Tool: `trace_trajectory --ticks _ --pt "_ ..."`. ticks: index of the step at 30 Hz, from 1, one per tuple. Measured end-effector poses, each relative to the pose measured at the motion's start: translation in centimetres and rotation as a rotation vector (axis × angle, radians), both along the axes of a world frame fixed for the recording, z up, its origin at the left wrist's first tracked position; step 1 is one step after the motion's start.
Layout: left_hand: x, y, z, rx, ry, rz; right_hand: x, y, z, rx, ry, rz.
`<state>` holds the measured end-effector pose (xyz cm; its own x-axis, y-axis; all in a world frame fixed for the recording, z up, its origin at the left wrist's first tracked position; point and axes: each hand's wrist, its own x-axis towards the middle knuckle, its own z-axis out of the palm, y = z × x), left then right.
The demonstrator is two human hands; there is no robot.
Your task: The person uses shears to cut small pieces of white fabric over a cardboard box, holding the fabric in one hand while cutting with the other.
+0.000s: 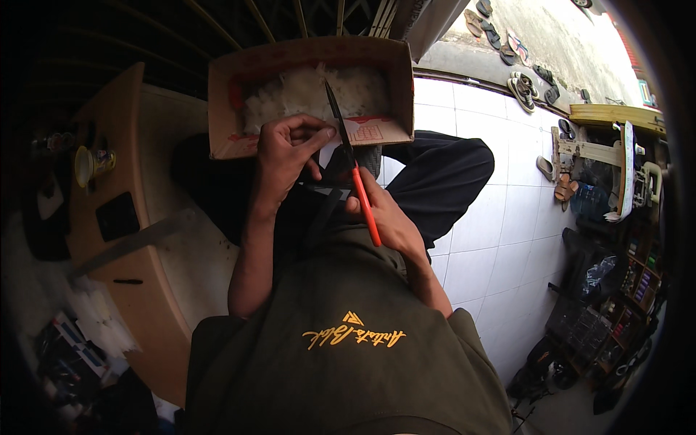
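My right hand (391, 221) is closed on a pair of scissors (367, 209) with orange-red handles. Their dark blades point up and away, over the near wall of a cardboard box (222, 123). Between the fingertips of my left hand (286, 152) is a small white piece of sheet material (328, 154), right beside the blades; whether it is paper or plastic I cannot tell. Loose whitish, translucent scraps (290, 94) fill much of the box, which stands just beyond my hands. How far the blades are parted is hard to make out.
A wooden table (138, 290) at the left bears a dark flat device (117, 216), a pen (128, 281) and a yellow-rimmed cup (85, 167). White floor tiles (475, 225) lie at the right. Beyond them are several sandals and shoes (522, 90) and a crowded shelf (638, 283).
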<state>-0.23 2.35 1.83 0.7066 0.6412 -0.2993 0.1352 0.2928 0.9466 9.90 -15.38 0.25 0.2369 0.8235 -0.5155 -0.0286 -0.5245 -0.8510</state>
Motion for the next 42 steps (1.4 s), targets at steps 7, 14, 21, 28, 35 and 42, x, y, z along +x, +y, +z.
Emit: trace_trajectory --ticks 7,14,21,28,35,42 --pt "0.0 0.2 -0.3 0.003 0.033 -0.018 0.4 0.4 -0.1 -0.076 0.110 -0.057" --pt "0.3 0.1 -0.6 -0.032 -0.038 0.094 0.0 -0.2 -1.0 0.037 -0.030 0.030" --pt "0.7 0.1 -0.9 -0.085 -0.227 0.397 0.3 -0.4 -0.8 0.002 -0.081 0.089" --pt "0.7 -0.4 -1.4 -0.064 -0.251 0.368 0.2 -0.4 -1.1 0.037 -0.043 0.071" --pt "0.6 -1.2 -0.8 -0.085 -0.185 0.250 0.1 -0.4 -1.0 0.075 -0.032 0.069" --pt "0.2 -1.1 -0.2 -0.008 -0.145 0.158 0.0 0.0 -0.2 0.051 -0.015 -0.022"
